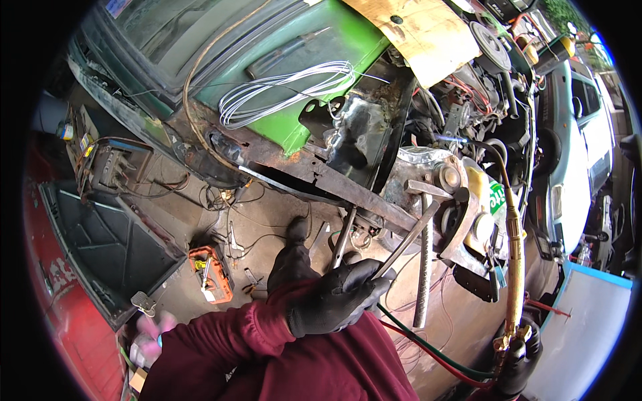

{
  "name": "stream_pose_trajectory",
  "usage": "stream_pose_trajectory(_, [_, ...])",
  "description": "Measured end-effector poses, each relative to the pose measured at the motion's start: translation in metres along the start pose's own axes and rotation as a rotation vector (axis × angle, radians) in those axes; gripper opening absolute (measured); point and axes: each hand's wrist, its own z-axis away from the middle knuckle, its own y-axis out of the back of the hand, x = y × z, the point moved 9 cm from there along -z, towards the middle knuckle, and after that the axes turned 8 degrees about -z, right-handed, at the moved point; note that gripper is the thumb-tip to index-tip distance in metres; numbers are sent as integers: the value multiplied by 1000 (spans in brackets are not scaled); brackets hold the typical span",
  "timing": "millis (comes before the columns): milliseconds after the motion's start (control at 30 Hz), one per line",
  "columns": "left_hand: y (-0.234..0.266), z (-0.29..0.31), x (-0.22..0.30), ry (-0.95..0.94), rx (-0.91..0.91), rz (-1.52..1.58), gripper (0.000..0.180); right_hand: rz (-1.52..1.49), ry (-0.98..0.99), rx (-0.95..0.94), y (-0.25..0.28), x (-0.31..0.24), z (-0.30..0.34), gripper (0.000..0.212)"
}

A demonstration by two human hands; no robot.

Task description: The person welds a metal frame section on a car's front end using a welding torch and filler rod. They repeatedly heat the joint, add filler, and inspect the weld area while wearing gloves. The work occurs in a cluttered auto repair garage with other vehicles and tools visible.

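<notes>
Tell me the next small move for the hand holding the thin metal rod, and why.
Probably ease the thin metal rod tip closer to the small blue flame. The black-gloved left hand holds it short of the flame on the brass gas torch, gripped by the gloved right hand.

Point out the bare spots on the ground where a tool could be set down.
Bare dirt ground shows between the black panel and the rusty car frame. It is crowded with loose wires near the orange tool case, and around the left hand holding the metal rod.
</notes>
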Motion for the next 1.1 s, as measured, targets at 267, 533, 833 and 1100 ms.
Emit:
stream_pose_trajectory(267, [-31, 36, 4, -37, -126, -278, 87, -79, 59, 284, 23, 51, 90, 70])
stream_pose_trajectory(533, [-90, 60, -37, -29, -132, -263, 94, -225, 84, 44, -39, 94, 126, 75])
stream_pose_trajectory(833, [-32, 152, -77, -323, 269, -277, 70, -236, 121, -663, -193, 87, 129, 60])
stream_pose_trajectory(1100, [74, 215, -95, -496, 670, 224, 36, 251, 665, -690, -283, 19, 115, 69])
